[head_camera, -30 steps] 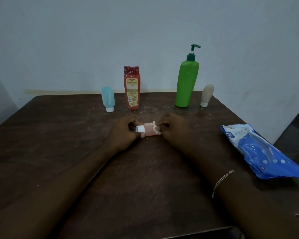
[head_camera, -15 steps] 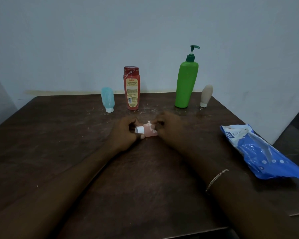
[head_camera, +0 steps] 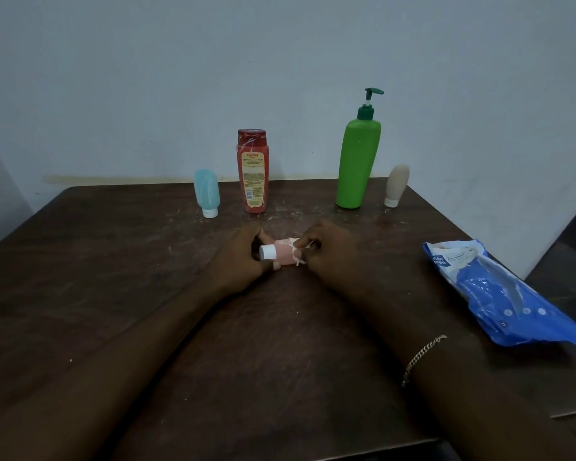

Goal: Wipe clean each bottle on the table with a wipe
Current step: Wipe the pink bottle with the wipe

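Dim, even, bluish light with soft shadows; sharp centre, slight wide-angle bowing at the edges.

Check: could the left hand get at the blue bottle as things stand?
Probably, once freed. The blue bottle stands just beyond the left hand with only bare table between them, but that hand now grips the pink bottle near its cap.

Wipe pack (head_camera: 499, 294) right (bottles (head_camera: 358, 168) behind)
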